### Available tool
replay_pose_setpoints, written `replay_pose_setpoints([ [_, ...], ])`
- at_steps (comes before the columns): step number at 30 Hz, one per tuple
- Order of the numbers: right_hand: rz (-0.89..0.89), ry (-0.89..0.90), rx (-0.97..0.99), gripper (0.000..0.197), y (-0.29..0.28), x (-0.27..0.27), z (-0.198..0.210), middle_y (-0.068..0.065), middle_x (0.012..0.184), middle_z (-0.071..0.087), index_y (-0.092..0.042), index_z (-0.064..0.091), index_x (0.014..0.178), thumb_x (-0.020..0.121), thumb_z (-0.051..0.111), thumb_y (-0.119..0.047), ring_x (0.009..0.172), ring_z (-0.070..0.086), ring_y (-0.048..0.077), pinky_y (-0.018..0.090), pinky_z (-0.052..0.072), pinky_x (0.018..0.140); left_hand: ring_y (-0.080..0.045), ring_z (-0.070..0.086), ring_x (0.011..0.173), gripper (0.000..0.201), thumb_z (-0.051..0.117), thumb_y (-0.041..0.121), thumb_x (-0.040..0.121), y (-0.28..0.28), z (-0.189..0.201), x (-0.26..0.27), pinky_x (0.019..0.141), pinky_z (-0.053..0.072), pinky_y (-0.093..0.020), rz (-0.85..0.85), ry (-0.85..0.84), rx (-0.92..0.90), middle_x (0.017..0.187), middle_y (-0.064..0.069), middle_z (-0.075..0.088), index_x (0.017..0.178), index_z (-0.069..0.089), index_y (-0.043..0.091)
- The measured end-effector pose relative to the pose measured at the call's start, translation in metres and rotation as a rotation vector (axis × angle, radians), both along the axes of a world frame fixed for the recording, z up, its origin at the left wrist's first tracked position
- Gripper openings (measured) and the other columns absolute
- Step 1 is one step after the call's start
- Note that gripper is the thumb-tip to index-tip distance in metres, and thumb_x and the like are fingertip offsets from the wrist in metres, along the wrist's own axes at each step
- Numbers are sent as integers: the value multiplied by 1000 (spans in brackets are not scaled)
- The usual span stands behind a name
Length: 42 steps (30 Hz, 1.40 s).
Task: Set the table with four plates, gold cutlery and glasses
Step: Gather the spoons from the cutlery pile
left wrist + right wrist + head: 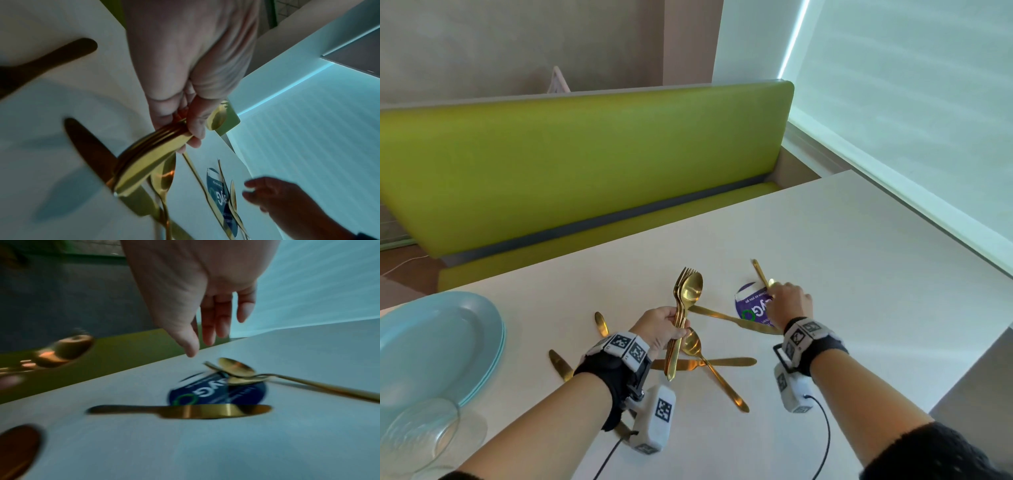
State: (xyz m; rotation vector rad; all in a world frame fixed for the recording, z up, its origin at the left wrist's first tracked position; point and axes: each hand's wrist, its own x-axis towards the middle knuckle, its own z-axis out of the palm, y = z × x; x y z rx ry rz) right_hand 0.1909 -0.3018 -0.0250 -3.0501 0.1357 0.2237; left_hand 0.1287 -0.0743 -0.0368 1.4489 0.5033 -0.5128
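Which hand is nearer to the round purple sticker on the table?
The right hand: it hovers open over the purple sticker by the spoon lying there. The left hand is off to the sticker's left, gripping a bundle of gold cutlery.

On the round blue sticker [751, 306] stuck to my table, I can read, upside down from where I stand, small white words "Clean as you go". Beside them stand big white letters partly covered by my hand; only "G" is sure.
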Motion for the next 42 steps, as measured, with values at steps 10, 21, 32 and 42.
replay_pose_setpoints([
  [10, -324, 251, -83, 28, -52, 14, -21, 7, 116, 64, -13, 63, 112, 94, 41, -13, 110, 58, 24, 34, 42, 93, -18, 57, 71, 13, 49, -4, 93, -26, -5, 28, 68, 50, -31, 106, 73, -42, 78, -9, 57, 85, 55, 5],
  [21, -324, 242, -48, 24, -61, 23, -29, 8, 98, 66, -12, 66, 104, 92, 45, -14, 92, 62, 24, 32, 48, 88, -16, 58, 70, 16, 47, -1, 94, -41, -11, 43, 67, 51, -31, 111, 123, -3, 79, -8, 58, 81, 54, 5],
  [32, -219, 125, 651, 9, 0, 31, 14, -1, 76, 64, -20, 66, 75, 84, 65, -21, 77, 60, 17, 26, 46, 70, -17, 59, 74, 13, 50, 2, 94, -51, -8, 48, 82, 51, -39, 95, 143, -20, 83, -7, 60, 83, 55, 8],
  [42, -152, 421, 854, 18, 56, 1, -2, -3, 71, 60, -22, 58, 71, 86, 66, -28, 57, 49, 7, 17, 36, 50, -22, 56, 66, 18, 44, 10, 98, -48, -2, 42, 61, 47, -34, 153, 123, -136, 75, -11, 57, 86, 55, 3],
])
